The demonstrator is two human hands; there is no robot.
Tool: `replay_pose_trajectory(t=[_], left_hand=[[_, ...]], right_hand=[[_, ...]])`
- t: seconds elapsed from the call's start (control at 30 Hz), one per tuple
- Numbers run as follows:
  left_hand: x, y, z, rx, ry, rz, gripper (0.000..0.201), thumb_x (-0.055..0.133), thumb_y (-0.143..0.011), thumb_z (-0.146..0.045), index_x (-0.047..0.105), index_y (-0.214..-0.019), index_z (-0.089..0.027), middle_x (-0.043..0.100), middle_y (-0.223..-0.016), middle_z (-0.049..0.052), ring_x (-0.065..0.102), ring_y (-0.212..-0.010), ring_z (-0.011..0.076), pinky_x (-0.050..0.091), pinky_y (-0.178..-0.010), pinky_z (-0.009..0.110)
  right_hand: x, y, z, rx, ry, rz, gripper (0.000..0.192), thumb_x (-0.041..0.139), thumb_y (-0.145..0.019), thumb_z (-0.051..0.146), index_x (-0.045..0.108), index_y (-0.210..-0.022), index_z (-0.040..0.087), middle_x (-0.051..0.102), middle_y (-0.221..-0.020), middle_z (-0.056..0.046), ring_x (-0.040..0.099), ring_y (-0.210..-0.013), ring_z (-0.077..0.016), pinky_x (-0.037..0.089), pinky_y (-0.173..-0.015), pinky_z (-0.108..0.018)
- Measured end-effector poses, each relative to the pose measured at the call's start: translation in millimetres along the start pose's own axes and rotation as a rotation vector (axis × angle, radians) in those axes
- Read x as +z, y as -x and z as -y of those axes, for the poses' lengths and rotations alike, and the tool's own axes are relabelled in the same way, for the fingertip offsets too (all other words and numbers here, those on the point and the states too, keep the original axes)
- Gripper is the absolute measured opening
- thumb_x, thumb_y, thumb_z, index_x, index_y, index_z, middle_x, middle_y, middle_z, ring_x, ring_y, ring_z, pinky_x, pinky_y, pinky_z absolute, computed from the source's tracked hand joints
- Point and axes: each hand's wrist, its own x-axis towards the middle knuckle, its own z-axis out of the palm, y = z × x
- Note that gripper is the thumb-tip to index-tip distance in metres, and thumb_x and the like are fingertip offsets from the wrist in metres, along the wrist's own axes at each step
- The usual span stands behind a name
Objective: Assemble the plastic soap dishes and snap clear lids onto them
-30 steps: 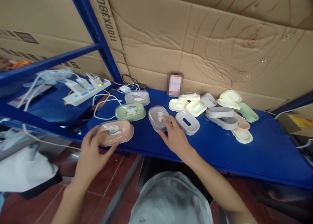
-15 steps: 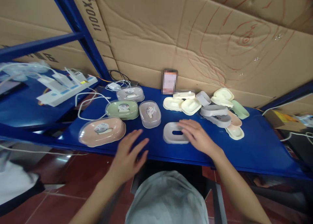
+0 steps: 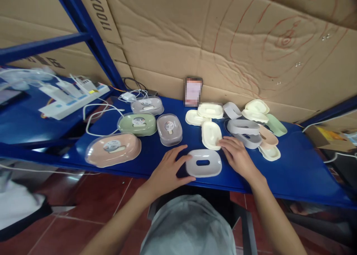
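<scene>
Four lidded plastic soap boxes sit left on the blue metal shelf (image 3: 292,173): pink (image 3: 113,149), green (image 3: 137,123) and two grey (image 3: 169,129). The loose pile (image 3: 251,126) at right overlaps too much to count. Between both hands at the front edge lies one pale grey oval tray with a slot (image 3: 203,162). The left hand (image 3: 167,171) pinches its left rim, fingers spread; the right hand (image 3: 238,156) lies flat just beside it, fingers together, touching a cream oval tray (image 3: 211,134).
</scene>
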Motion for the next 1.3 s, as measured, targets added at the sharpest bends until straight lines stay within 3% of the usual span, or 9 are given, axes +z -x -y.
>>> replay_pose_trajectory(t=[0.17,0.3,0.4,0.57,0.77,0.9,1.1,1.23,1.3], left_hand=[[-1.7,2,1,0.061,0.074,0.057,0.043,0.076,-0.094,-0.028,0.066,-0.135,-0.028,0.049,-0.164,0.012,0.055,-0.147,0.0317,0.051,-0.121,0.050],[-1.4,3,3,0.086,0.086,0.059,0.035,0.081,-0.094,-0.033,0.070,-0.126,-0.029,0.048,-0.166,0.011,0.055,-0.147,0.0326,0.052,-0.120,0.053],[-2.4,4,5,0.074,0.176,-0.056,0.030,0.078,-0.097,-0.033,0.068,-0.125,-0.027,0.052,-0.163,0.013,0.058,-0.146,0.0292,0.053,-0.120,0.048],[-2.0,1,4,0.022,0.157,-0.179,0.031,0.075,-0.099,-0.032,0.065,-0.128,-0.025,0.051,-0.164,0.014,0.055,-0.150,0.0302,0.050,-0.123,0.052],[18.0,-8,-10,-0.015,0.047,-0.175,0.030,0.072,-0.101,-0.035,0.064,-0.127,-0.023,0.049,-0.164,0.016,0.052,-0.151,0.0310,0.049,-0.124,0.051],[27.7,-15,-17,-0.014,-0.008,-0.150,0.029,0.065,-0.105,-0.034,0.062,-0.131,-0.021,0.044,-0.167,0.018,0.049,-0.154,0.0325,0.050,-0.123,0.051],[12.1,-12,-26,-0.026,-0.124,-0.163,0.043,0.054,-0.110,-0.042,0.052,-0.149,-0.023,0.046,-0.165,0.018,0.052,-0.150,0.0341,0.052,-0.117,0.052],[11.9,10,-39,-0.142,-0.248,-0.144,0.070,0.072,-0.096,-0.061,0.051,-0.153,-0.026,0.058,-0.152,0.019,0.062,-0.132,0.0421,0.056,-0.106,0.060],[15.8,17,-40,-0.127,-0.207,-0.081,0.073,0.079,-0.092,-0.056,0.051,-0.153,-0.026,0.059,-0.150,0.018,0.063,-0.131,0.0416,0.057,-0.106,0.060]], right_hand=[[-4,48,5,0.124,0.010,-0.010,0.022,0.057,-0.108,0.031,0.070,-0.125,0.025,0.071,-0.140,-0.009,0.062,-0.138,-0.0311,0.052,-0.115,-0.056],[5,59,17,0.234,0.089,-0.056,0.044,0.069,-0.100,0.054,0.068,-0.133,0.024,0.073,-0.128,-0.015,0.063,-0.134,-0.0384,0.055,-0.109,-0.059],[10,56,26,0.234,0.067,-0.047,0.037,0.064,-0.105,0.047,0.069,-0.136,0.027,0.072,-0.125,-0.013,0.061,-0.137,-0.0368,0.054,-0.113,-0.060],[13,54,37,0.102,-0.082,0.044,0.031,0.052,-0.110,0.026,0.070,-0.135,0.030,0.060,-0.155,-0.008,0.046,-0.156,-0.0313,0.037,-0.129,-0.066],[14,54,49,0.276,-0.181,-0.100,0.042,0.053,-0.110,0.034,0.053,-0.151,0.027,0.048,-0.166,-0.015,0.047,-0.155,-0.0302,0.049,-0.122,-0.057],[17,48,67,0.054,-0.124,0.048,0.070,0.069,-0.102,0.052,0.043,-0.164,0.033,0.031,-0.177,-0.014,0.032,-0.163,-0.0368,0.044,-0.125,-0.062],[27,43,67,0.072,-0.096,-0.008,0.047,0.057,-0.110,0.034,0.053,-0.156,0.030,0.067,-0.150,-0.010,0.059,-0.144,-0.0289,0.043,-0.124,-0.060],[30,46,60,0.130,-0.064,-0.148,0.034,0.058,-0.109,0.029,0.067,-0.142,0.030,0.075,-0.136,-0.009,0.067,-0.133,-0.0289,0.047,-0.117,-0.056],[30,48,60,0.150,-0.047,-0.181,0.034,0.058,-0.108,0.028,0.067,-0.141,0.029,0.075,-0.135,-0.009,0.067,-0.132,-0.0291,0.047,-0.117,-0.056]])
